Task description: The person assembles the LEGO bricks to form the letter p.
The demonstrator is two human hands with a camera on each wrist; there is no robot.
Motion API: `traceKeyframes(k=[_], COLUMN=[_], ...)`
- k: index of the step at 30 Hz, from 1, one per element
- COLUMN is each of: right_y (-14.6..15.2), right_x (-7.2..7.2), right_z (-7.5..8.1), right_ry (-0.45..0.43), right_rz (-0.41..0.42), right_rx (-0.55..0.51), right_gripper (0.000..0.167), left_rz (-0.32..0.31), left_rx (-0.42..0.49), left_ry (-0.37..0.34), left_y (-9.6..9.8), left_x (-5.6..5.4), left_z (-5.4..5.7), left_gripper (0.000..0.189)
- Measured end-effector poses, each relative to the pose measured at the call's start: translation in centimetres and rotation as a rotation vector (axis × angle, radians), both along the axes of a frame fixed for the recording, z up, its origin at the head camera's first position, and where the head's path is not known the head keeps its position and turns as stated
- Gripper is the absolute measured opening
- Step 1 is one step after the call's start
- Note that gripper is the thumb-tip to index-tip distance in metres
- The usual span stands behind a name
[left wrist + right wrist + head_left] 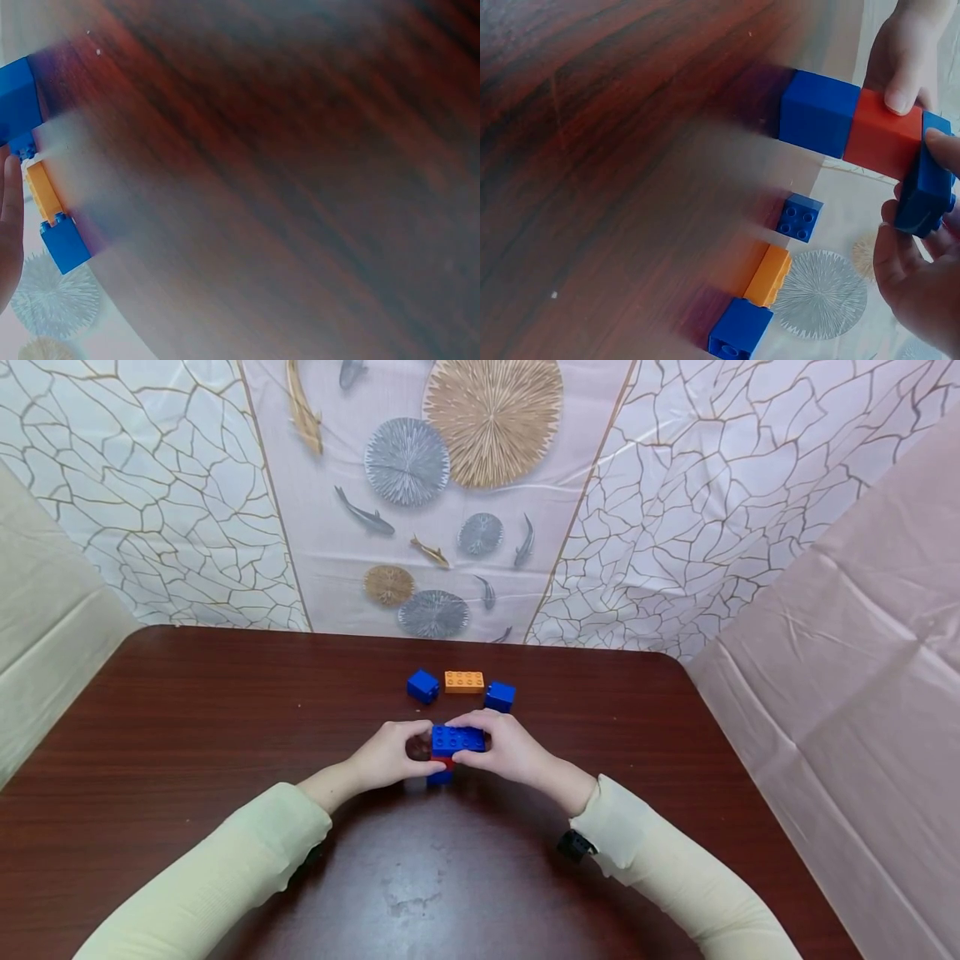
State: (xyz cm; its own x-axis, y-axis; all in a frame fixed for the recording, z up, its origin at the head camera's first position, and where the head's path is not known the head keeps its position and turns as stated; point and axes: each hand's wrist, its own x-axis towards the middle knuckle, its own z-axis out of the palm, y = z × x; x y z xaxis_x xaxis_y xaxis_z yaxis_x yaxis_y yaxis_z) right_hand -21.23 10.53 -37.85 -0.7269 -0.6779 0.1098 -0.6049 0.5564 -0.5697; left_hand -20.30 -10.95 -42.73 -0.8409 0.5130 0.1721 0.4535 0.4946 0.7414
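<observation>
A small stack stands near the middle of the table, with a blue block at the bottom and a red block on it. Across the top lies a long blue studded brick, jutting out to the right. My left hand holds the red block from the left, thumb on its near face. With thumb and fingers on opposite long sides, my right hand pinches the long blue brick. The left wrist view shows only the lower blue block and part of a hand at its left edge.
Just behind the stack, an orange studded brick lies between a left blue block and a right blue block. The dark wooden table ends at a patterned cloth backdrop, with cloth along both sides too.
</observation>
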Motion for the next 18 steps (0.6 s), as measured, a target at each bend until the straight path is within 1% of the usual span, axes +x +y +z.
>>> traceKeyframes(k=[8,11,14,18], right_y=[-0.6,-1.0,-1.3,-1.6], right_x=[-0.1,-0.1,-0.2,-0.3], right_z=[-0.1,-0.1,-0.1,0.3], right_ry=[-0.05,-0.038,-0.034,-0.011], right_rz=[-0.002,0.01,0.007,0.017], right_rx=[-0.052,-0.064,-0.055,-0.011], right_gripper=[0.042,0.039,0.036,0.034], left_rz=[-0.007,-0.014,-0.019,-0.022], left_rx=[0.025,0.038,0.042,0.043], left_ry=[0.021,0.031,0.033,0.042], left_y=[0.0,0.0,0.0,0.0], left_x=[0.1,0.2,0.2,0.1], left_z=[-0.1,-0.1,-0.1,-0.1], left_gripper=[0.027,0.026,0.026,0.027])
